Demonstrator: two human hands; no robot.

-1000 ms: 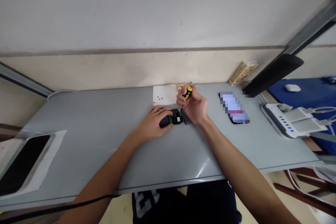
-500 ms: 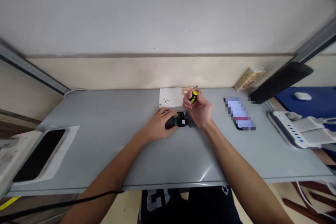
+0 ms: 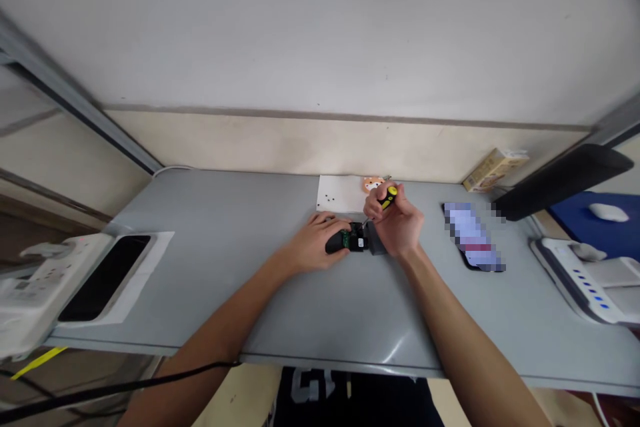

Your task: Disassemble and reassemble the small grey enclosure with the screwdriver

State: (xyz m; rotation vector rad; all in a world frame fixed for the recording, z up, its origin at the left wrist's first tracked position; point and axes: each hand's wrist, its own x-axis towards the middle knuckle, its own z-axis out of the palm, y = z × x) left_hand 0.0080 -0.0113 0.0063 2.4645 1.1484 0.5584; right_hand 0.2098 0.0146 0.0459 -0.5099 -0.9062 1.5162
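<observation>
My left hand (image 3: 316,244) is closed round an opened black electronic device (image 3: 336,241), pressing it to the desk. A green circuit board (image 3: 346,238) and a dark square part with a small white patch show inside it. My right hand (image 3: 397,227) grips a screwdriver (image 3: 389,196) by its black and yellow handle. The thin shaft slants down left to the device, and its tip is too small to make out. A dark grey flat piece (image 3: 376,240) lies partly under my right hand. Beyond the hands, several tiny dark screws (image 3: 328,199) rest on white paper (image 3: 345,191).
An orange animal-face item (image 3: 373,184) lies on the paper's right side. Rightward are a lit phone (image 3: 473,240), a small box (image 3: 495,170), a long black object (image 3: 565,180) and a white power strip (image 3: 575,280). A dark phone (image 3: 107,277) and white socket unit (image 3: 35,297) stand left.
The view has shifted, so the desk and everything on it sit further right and slightly lower. Both hands keep their grip, and the screwdriver remains at the device.
</observation>
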